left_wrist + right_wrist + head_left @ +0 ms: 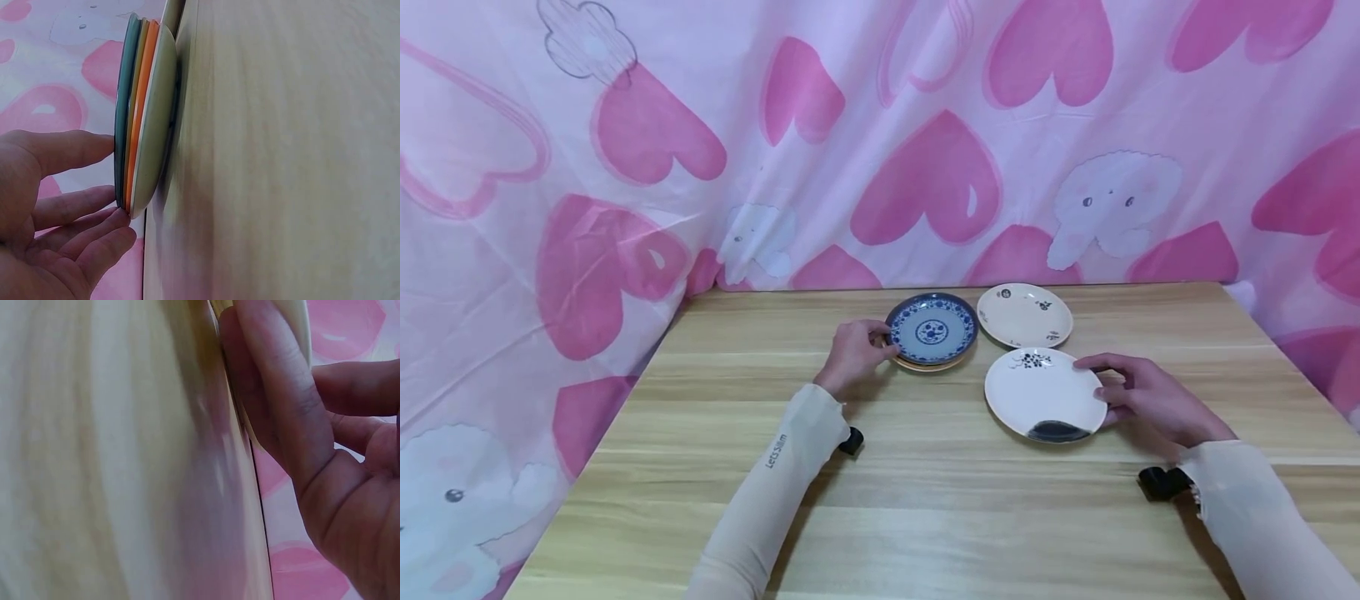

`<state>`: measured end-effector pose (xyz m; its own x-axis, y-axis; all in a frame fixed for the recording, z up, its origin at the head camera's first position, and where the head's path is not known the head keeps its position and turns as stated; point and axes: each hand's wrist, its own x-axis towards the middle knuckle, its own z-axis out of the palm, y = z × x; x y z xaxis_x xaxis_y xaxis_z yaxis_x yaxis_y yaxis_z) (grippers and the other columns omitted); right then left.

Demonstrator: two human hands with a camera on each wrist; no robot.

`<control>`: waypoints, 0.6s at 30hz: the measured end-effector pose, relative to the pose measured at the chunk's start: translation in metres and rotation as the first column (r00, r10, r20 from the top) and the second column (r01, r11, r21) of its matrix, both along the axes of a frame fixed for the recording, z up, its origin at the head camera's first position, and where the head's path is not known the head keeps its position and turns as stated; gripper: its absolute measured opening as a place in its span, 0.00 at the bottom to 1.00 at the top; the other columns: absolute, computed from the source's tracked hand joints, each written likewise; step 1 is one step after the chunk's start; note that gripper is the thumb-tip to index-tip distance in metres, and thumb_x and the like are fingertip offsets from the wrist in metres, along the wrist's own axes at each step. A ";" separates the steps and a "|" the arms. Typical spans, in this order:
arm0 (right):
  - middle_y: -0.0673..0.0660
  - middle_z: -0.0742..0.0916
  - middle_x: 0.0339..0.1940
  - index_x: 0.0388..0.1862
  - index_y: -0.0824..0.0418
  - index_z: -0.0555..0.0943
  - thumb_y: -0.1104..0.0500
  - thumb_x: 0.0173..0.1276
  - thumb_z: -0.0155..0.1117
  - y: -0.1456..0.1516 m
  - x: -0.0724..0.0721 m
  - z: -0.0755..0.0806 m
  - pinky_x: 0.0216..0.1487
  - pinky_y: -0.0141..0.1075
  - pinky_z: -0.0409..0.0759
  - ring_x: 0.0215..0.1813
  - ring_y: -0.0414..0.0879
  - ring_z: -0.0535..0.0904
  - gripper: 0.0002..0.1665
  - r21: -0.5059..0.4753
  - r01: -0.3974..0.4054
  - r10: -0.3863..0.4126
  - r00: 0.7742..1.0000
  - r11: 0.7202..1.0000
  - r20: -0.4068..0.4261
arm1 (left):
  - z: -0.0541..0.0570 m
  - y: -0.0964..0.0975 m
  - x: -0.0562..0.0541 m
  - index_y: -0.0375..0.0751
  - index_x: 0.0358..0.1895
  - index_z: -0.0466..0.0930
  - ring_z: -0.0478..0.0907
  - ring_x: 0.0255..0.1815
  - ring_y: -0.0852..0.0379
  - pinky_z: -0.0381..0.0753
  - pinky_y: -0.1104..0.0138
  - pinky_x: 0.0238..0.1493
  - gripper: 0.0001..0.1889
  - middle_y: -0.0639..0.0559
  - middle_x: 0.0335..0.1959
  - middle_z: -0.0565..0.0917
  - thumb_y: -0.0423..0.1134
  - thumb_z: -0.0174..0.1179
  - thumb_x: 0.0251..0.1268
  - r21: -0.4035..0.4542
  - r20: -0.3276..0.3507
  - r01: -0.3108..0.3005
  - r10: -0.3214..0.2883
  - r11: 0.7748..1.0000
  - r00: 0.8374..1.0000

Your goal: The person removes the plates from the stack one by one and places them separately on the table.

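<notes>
A stack of plates stands near the back of the table, topped by a blue-and-white patterned plate (932, 331). Below it an orange plate (142, 109) and a pale plate (156, 125) show edge-on. My left hand (854, 357) touches the stack's left rim with fairly straight fingers (81, 206). To the right, my right hand (1153, 398) pinches the right rim of a white plate (1045, 392) with a dark patch and a small branch print. Part of that plate shows beside the right fingers (284, 394).
Behind the held plate, a cream plate (1025, 317) with small dark prints lies near the table's back edge, close beside the stack. The wooden table (925, 517) meets a pink heart-patterned cloth (925, 183) at the back.
</notes>
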<state>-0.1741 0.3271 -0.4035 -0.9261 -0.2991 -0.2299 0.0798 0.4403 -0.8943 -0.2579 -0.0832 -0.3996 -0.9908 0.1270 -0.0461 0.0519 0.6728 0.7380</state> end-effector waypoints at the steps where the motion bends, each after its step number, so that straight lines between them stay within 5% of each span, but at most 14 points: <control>1: 0.71 0.65 0.71 0.74 0.69 0.64 0.69 0.72 0.57 0.000 0.000 0.000 0.43 0.40 0.89 0.44 0.41 0.83 0.32 -0.002 0.002 -0.002 1.000 1.000 0.003 | 0.000 0.000 0.000 0.40 0.58 0.83 0.79 0.45 0.54 0.82 0.66 0.46 0.22 0.48 0.47 0.86 0.40 0.71 0.60 0.000 0.004 -0.003 0.003 1.000 1.000; 10: 0.69 0.65 0.70 0.73 0.67 0.65 0.67 0.72 0.57 -0.001 0.005 -0.001 0.43 0.41 0.89 0.43 0.44 0.83 0.31 0.004 0.009 -0.009 1.000 1.000 0.013 | -0.001 -0.001 0.001 0.40 0.57 0.83 0.80 0.47 0.54 0.84 0.63 0.52 0.21 0.47 0.49 0.87 0.39 0.71 0.61 0.020 -0.009 0.006 -0.005 1.000 1.000; 18: 0.73 0.71 0.72 0.69 0.66 0.73 0.66 0.69 0.62 -0.002 0.005 0.000 0.40 0.36 0.87 0.44 0.42 0.82 0.29 0.144 -0.036 0.044 0.998 0.989 -0.051 | -0.003 -0.002 0.001 0.40 0.57 0.83 0.80 0.48 0.54 0.84 0.63 0.52 0.21 0.48 0.50 0.87 0.40 0.71 0.61 0.025 -0.003 0.001 -0.001 1.000 1.000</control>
